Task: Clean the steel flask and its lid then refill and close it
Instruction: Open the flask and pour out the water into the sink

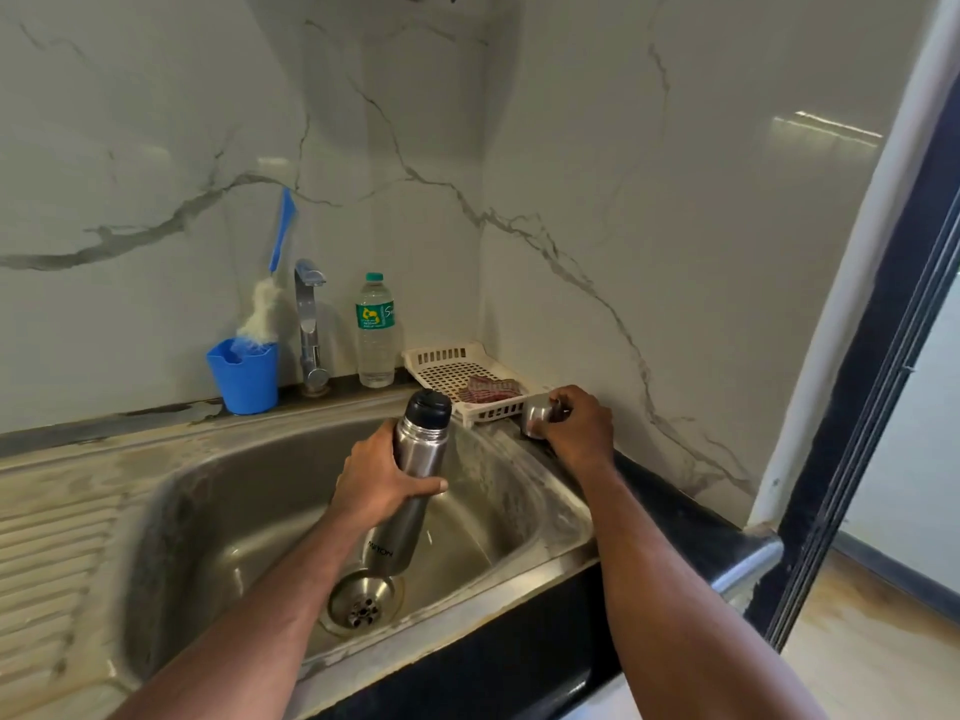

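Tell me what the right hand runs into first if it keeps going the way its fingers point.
The right hand grips the steel cup lid, fingers pointing left and away. Straight on, it would probably meet the white plastic tray right beside it first, though depth is unclear.

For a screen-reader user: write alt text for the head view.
Over a steel sink, a person's left hand grips a steel flask while the right hand holds its steel lid on the counter beside a white basket.
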`<state>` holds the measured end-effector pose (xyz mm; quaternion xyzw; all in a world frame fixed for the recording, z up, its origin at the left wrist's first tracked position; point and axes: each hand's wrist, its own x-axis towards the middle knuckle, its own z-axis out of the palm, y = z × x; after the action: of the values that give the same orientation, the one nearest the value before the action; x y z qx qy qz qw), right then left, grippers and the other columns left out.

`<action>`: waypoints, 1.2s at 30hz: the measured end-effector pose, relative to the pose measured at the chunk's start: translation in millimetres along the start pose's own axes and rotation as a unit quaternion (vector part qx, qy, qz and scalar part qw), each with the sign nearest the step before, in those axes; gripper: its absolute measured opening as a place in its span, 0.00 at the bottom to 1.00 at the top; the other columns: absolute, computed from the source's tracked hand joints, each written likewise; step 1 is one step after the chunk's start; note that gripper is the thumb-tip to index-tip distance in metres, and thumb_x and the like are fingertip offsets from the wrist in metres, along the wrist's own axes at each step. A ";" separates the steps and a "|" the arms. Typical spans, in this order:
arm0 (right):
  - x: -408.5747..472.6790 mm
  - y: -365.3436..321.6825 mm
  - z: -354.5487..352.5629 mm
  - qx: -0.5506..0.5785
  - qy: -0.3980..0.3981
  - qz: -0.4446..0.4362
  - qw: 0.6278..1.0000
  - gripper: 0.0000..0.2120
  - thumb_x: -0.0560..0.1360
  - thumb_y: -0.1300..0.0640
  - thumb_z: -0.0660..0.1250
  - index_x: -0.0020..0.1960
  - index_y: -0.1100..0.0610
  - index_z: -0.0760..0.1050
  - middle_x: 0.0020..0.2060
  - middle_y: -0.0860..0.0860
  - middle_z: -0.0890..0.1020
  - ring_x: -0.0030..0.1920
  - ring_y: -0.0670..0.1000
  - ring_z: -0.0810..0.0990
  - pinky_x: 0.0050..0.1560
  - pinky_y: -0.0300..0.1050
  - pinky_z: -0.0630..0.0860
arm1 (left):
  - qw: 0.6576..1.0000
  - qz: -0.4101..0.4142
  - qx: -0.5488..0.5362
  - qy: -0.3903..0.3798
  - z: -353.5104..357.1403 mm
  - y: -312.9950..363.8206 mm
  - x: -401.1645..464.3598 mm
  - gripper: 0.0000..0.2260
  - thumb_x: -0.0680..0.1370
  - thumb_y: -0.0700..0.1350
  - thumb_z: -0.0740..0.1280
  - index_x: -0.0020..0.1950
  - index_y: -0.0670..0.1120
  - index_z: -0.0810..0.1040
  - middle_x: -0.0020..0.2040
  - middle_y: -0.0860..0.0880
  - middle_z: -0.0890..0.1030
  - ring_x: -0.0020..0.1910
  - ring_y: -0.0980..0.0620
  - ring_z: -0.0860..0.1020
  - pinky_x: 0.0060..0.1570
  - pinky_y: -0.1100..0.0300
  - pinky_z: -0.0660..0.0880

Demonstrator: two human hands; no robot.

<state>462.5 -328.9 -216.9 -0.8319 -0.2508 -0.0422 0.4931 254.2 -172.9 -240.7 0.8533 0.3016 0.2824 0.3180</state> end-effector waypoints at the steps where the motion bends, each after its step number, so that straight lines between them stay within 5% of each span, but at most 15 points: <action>1: 1.1 0.5 1.5 -0.013 -0.006 -0.003 1.000 0.23 0.66 0.57 0.82 0.59 0.51 0.81 0.53 0.49 0.84 0.49 0.46 0.77 0.50 0.39 0.71 | 1.000 0.000 0.003 -0.001 -0.8 -1.7 0.2 0.41 0.58 0.55 0.85 0.66 0.48 0.73 0.59 0.49 0.82 0.53 0.49 0.81 0.58 0.47 0.79; 10: 3.2 -1.3 6.4 -0.030 -0.016 -0.005 0.999 0.29 0.66 0.54 0.82 0.64 0.52 0.76 0.59 0.52 0.82 0.57 0.52 0.79 0.57 0.45 0.75 | 0.999 -0.002 0.043 0.000 -11.8 -7.9 -2.8 0.43 0.59 0.57 0.84 0.69 0.48 0.72 0.61 0.48 0.82 0.55 0.47 0.81 0.59 0.44 0.79; 15: -7.0 -16.7 14.7 -0.072 0.014 -0.105 0.992 0.23 0.70 0.52 0.79 0.62 0.50 0.76 0.57 0.49 0.80 0.59 0.50 0.75 0.62 0.47 0.72 | 0.997 0.012 0.072 -0.003 -19.2 -8.2 -6.8 0.43 0.60 0.58 0.83 0.70 0.48 0.71 0.61 0.48 0.82 0.55 0.48 0.81 0.60 0.44 0.78; 20: -39.8 -50.5 48.5 0.047 -0.116 -0.129 0.984 0.15 0.81 0.42 0.64 0.62 0.49 0.77 0.53 0.46 0.81 0.51 0.46 0.80 0.48 0.42 0.81 | 0.992 0.015 0.125 -0.002 -33.7 -12.8 -14.7 0.44 0.60 0.62 0.82 0.71 0.54 0.69 0.61 0.53 0.80 0.57 0.51 0.80 0.60 0.44 0.77; 24: -59.1 -65.0 74.6 0.081 -0.190 -0.172 0.963 0.21 0.79 0.32 0.58 0.57 0.46 0.79 0.49 0.49 0.83 0.50 0.50 0.82 0.53 0.53 0.82 | 0.981 0.030 0.192 -0.001 -40.8 -16.6 -19.4 0.41 0.61 0.59 0.82 0.70 0.56 0.68 0.60 0.54 0.80 0.56 0.51 0.80 0.57 0.47 0.78; 29: -59.2 -70.7 88.4 -0.036 -0.166 -0.175 0.970 0.33 0.69 0.20 0.55 0.53 0.47 0.77 0.47 0.49 0.80 0.48 0.49 0.79 0.50 0.50 0.80 | 0.966 0.038 0.257 -0.002 -40.3 -16.7 -18.8 0.36 0.64 0.58 0.81 0.67 0.55 0.70 0.59 0.54 0.81 0.56 0.50 0.80 0.56 0.47 0.78; 36: -54.0 -73.5 89.9 -0.102 -0.149 -0.192 0.965 0.28 0.75 0.28 0.58 0.45 0.52 0.82 0.35 0.47 0.80 0.38 0.46 0.78 0.36 0.42 0.72 | 0.955 0.062 0.287 -0.030 -35.4 -14.3 -14.1 0.32 0.63 0.59 0.81 0.62 0.57 0.72 0.54 0.56 0.81 0.51 0.53 0.81 0.52 0.50 0.79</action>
<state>365.8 -245.1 -221.2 -0.8109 -0.4707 -0.0367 0.3457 216.2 -160.8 -232.3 0.9339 0.3064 0.1771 0.0505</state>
